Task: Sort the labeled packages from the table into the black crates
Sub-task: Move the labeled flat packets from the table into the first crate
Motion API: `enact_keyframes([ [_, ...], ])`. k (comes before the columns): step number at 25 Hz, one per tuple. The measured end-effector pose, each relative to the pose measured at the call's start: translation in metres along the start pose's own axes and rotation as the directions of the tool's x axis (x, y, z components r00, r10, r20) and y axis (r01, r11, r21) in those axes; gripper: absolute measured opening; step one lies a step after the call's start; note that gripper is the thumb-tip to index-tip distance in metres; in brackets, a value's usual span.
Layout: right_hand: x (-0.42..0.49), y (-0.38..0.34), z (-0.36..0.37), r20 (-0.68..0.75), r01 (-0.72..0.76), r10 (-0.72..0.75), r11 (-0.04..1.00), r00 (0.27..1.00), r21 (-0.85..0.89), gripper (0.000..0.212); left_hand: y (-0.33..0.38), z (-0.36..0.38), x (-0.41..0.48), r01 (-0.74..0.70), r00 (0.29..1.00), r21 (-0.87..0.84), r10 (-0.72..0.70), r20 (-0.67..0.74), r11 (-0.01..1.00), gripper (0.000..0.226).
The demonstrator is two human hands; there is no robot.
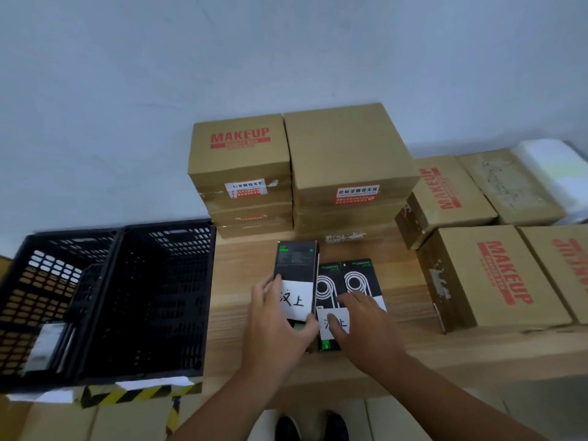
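My left hand (273,329) grips a black package (296,265) with a white handwritten label, lifted and tilted above the wooden table (241,300). My right hand (362,326) rests with spread fingers on two more black packages: one with a white label (327,291) and one beside it (361,276). Both lie flat on the table. Two black crates stand to the left: the nearer crate (159,297) looks dark inside, and the far left crate (41,300) holds a package with a white label.
Stacked brown MAKEUP cartons (238,167) stand behind the packages, a plain carton stack (346,160) beside them. More MAKEUP cartons (490,275) fill the table's right side. Yellow-black hazard tape (127,394) marks the surface under the crates.
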State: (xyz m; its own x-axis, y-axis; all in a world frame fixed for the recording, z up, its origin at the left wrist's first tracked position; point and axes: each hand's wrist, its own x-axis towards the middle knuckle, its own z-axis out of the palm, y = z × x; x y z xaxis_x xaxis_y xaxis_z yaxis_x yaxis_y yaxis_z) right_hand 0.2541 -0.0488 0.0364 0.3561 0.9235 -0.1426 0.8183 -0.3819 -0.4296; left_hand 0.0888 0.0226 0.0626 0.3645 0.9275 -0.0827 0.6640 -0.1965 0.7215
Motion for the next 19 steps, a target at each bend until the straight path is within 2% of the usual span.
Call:
enact_keyframes([
  [2,0.005,-0.006,-0.012,0.059,-0.072,0.062,0.982,0.996,0.175,0.035,0.022,-0.009,-0.002,0.000,1.000,-0.117,0.001,0.011,0.993,0.087],
  [4,0.009,-0.012,-0.024,0.133,-0.139,0.094,0.915,0.987,0.379,0.026,0.034,-0.014,-0.003,0.006,1.000,-0.198,0.000,0.030,0.980,0.088],
  [6,0.011,-0.020,-0.034,0.176,-0.176,0.098,0.841,0.979,0.512,0.024,0.040,-0.017,-0.002,0.051,0.998,-0.257,-0.039,0.054,0.965,0.082],
  [9,0.010,-0.032,-0.044,0.267,-0.244,0.067,0.653,0.961,0.717,0.032,0.045,-0.016,0.002,0.199,0.978,-0.423,-0.152,0.144,0.884,0.061],
  [11,0.008,-0.037,-0.047,0.306,-0.285,0.058,0.558,0.950,0.779,0.037,0.048,-0.013,0.003,0.275,0.960,-0.545,-0.194,0.203,0.792,0.042],
  [13,0.009,-0.038,-0.047,0.303,-0.314,0.108,0.520,0.947,0.795,0.036,0.049,-0.011,0.001,0.259,0.964,-0.561,-0.179,0.194,0.786,0.029],
  [17,0.011,-0.032,-0.044,0.262,-0.344,0.243,0.408,0.934,0.846,0.023,0.050,-0.010,-0.004,0.177,0.983,-0.557,-0.120,0.137,0.812,0.030],
  [19,0.011,-0.027,-0.043,0.220,-0.320,0.269,0.420,0.938,0.849,0.017,0.049,-0.009,-0.006,0.121,0.992,-0.546,-0.091,0.083,0.829,0.040],
])
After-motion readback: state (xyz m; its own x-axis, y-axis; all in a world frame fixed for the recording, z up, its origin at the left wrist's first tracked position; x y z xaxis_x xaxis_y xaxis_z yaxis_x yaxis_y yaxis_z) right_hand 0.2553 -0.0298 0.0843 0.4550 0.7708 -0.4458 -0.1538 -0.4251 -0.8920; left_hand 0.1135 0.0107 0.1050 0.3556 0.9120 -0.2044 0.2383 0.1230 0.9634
